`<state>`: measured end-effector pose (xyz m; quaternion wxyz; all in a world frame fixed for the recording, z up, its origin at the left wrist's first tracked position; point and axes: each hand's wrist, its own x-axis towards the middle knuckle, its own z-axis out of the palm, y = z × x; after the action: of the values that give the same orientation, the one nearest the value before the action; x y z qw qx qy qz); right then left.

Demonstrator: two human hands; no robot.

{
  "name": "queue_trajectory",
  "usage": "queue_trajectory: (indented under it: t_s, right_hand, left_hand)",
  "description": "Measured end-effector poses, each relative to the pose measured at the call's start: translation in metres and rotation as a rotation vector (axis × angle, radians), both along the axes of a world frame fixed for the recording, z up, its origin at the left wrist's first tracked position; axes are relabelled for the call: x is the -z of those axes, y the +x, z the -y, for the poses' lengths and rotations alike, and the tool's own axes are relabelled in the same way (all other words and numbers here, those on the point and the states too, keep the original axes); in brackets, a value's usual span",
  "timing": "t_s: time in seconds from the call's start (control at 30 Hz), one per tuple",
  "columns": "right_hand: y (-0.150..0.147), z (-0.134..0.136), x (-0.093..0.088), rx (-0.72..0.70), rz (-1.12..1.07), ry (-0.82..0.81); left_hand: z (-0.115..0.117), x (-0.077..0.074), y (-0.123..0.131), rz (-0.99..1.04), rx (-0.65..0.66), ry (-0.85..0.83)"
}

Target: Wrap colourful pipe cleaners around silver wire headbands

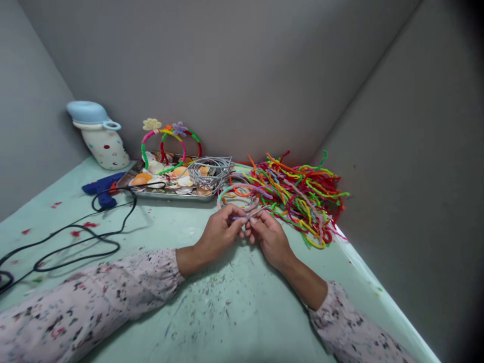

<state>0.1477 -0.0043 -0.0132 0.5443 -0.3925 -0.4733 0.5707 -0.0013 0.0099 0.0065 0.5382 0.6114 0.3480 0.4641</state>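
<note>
My left hand [222,230] and my right hand [269,236] meet above the table, fingers pinched close together. Between them runs a thin purple pipe cleaner [247,217]; each hand grips it, and one greyish end sticks out past the right fingertips. Just behind the fingers lie several rings wrapped in pastel pipe cleaners [227,190]. Beyond my right hand spreads a tangled heap of red, green, yellow and orange pipe cleaners [302,189].
A metal tray [177,196] holds shells, a coil of grey wire [212,171] and two colourful flower-topped hoops [143,148]. To its left are a blue glue gun [100,185] with a looping black cable [75,214] and a white bottle [104,146] with a blue lid. Grey walls enclose the table [227,312].
</note>
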Motion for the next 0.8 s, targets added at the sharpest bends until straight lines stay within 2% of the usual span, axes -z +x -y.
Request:
queue_trajectory:
  t_s: [0.23,0.57,0.8]
  right_hand:
    - [-0.0008,0.0015,-0.005,0.017,0.076,0.033]
    - [-0.0024,0.0038,-0.008,0.033,0.087,0.074]
    - [-0.0003,0.0011,-0.0014,0.009,0.018,0.073]
  left_hand:
    - [-0.0001,0.0011,-0.0004,0.012,0.011,-0.018]
    - [0.0018,-0.0051,0.0016,0.058,0.033,-0.081]
    - [0.0029,-0.0075,0.002,0.072,0.009,-0.074]
